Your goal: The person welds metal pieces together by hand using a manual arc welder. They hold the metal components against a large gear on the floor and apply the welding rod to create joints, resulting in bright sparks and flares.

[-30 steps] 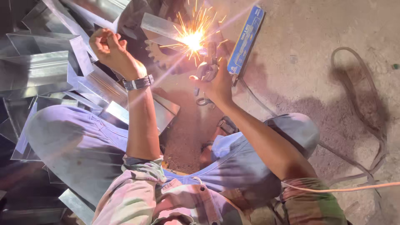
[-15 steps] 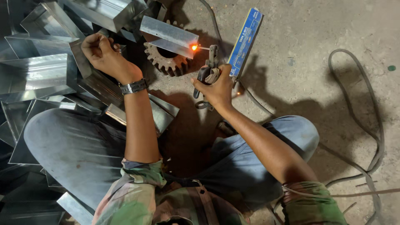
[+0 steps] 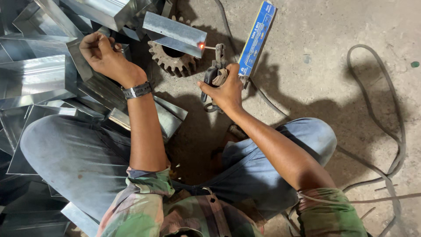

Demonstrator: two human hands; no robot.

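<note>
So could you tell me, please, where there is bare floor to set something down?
Bare concrete lies right of the blue box, up to the looping cable. Left of the gear, sheet-metal channels crowd the floor.

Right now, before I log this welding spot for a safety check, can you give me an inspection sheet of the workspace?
Surface: bare concrete floor, dusty, stained.
Job's things: folded sheet-metal piece resting on a toothed gear; electrode holder with a rod, a glowing spot where its tip meets the piece.
Clutter: sheet-metal channels heaped at left; blue electrode box.
Grippers: left hand grips sheet metal; right hand grips the electrode holder.
Cables: dark cable looping at right.
Surroundings: nothing seen.
</note>
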